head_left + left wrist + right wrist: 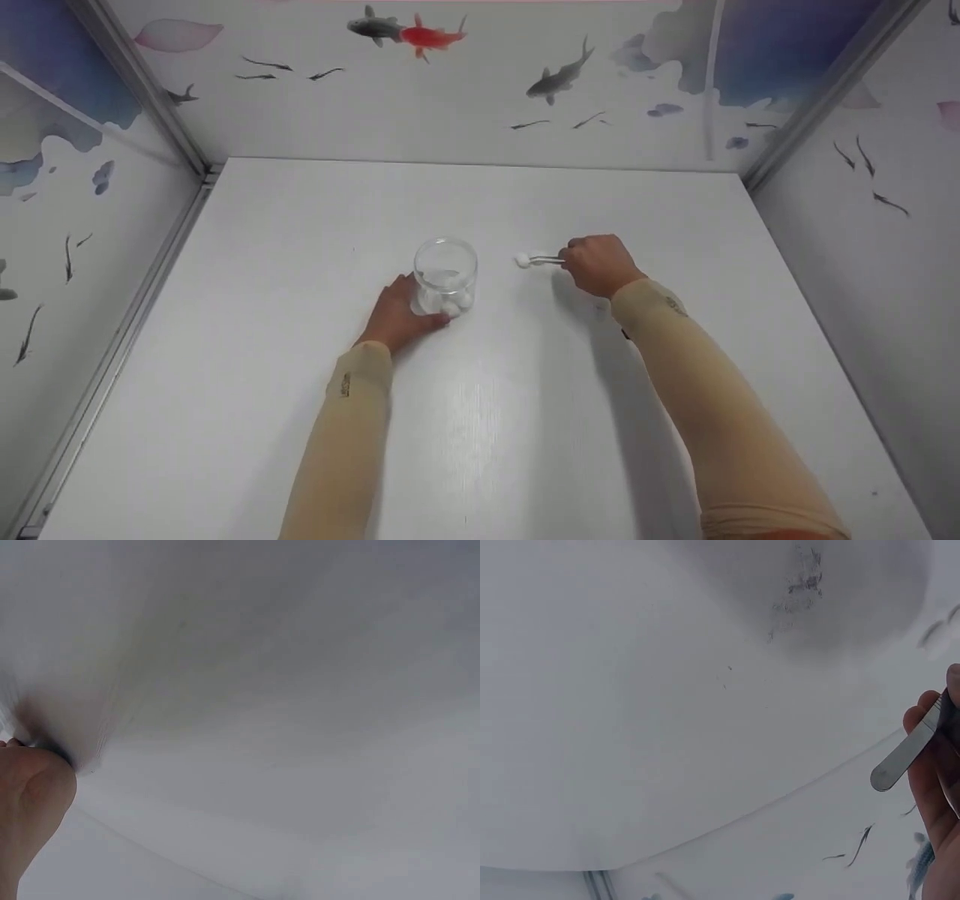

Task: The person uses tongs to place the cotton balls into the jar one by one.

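Observation:
A clear round jar (445, 274) stands on the white table with several white cotton balls (450, 306) at its bottom. My left hand (401, 315) holds the jar low on its left side, with the thumb in front. To the right of the jar, my right hand (600, 262) grips metal tweezers (547, 259) that point left. A single white cotton ball (523, 260) sits at their tips. In the right wrist view the rounded back end of the tweezers (900, 765) sticks out of the hand. Only part of the left hand (37, 787) shows in the left wrist view.
The white tabletop (465, 420) spreads around both hands. Behind it rises a white panel (300, 112) printed with fish, and similar panels stand along the left and right sides, joined by metal corner posts (146, 90).

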A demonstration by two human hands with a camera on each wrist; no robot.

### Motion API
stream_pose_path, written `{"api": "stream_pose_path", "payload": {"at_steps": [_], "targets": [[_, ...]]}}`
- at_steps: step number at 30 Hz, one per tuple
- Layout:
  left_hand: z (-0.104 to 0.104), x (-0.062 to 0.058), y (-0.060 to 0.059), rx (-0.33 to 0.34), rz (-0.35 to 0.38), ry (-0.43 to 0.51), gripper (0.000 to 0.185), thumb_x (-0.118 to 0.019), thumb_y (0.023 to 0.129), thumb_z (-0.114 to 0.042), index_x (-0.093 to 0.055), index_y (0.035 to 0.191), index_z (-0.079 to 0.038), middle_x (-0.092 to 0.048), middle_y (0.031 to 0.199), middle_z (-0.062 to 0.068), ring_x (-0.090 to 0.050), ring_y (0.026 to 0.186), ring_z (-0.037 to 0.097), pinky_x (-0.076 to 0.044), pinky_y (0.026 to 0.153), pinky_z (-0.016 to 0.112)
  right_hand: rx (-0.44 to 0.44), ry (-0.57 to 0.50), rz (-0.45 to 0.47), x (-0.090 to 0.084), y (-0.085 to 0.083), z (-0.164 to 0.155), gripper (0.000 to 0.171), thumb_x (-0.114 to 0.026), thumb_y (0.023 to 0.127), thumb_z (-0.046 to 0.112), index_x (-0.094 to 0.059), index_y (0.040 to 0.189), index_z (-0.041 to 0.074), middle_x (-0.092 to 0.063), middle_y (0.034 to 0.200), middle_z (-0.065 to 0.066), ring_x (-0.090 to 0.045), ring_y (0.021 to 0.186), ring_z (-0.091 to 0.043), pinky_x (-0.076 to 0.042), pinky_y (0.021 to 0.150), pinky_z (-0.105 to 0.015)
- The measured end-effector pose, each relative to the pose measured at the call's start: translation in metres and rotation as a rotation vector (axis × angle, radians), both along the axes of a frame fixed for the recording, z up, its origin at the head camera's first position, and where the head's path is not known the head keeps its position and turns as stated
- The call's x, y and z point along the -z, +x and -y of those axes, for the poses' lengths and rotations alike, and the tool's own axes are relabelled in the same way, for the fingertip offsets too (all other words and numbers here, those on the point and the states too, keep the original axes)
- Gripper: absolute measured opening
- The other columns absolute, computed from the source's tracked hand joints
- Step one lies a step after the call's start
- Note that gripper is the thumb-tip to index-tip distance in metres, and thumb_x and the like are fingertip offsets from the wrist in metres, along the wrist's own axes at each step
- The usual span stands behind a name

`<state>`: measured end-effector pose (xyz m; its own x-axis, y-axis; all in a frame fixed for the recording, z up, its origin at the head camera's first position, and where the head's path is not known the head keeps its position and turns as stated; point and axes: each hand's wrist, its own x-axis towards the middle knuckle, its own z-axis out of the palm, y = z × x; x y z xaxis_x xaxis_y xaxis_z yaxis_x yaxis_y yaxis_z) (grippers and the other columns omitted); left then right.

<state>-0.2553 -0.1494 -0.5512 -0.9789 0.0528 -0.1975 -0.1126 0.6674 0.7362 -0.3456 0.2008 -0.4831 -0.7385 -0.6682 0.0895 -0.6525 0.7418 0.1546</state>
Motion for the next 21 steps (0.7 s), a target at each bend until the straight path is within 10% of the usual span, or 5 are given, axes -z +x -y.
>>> {"api": "stream_pose_path", "payload": {"at_steps": [21], "targets": [[-0.001, 0.000, -0.001, 0.022, 0.006, -0.036, 0.109, -0.080, 0.078, -0.055, -0.021, 0.160, -0.017, -0.021, 0.164, 0.008, -0.009, 0.151, 0.026, -0.003, 0.123, 0.038, 0.007, 0.001, 0.016, 0.011, -0.008, 0.012, 0.008, -0.073, 0.091, 0.010, -0.076, 0.093, 0.003, -0.071, 0.081, -0.011, -0.066, 0.069, -0.023, -0.059, 0.066, -0.038]]}}
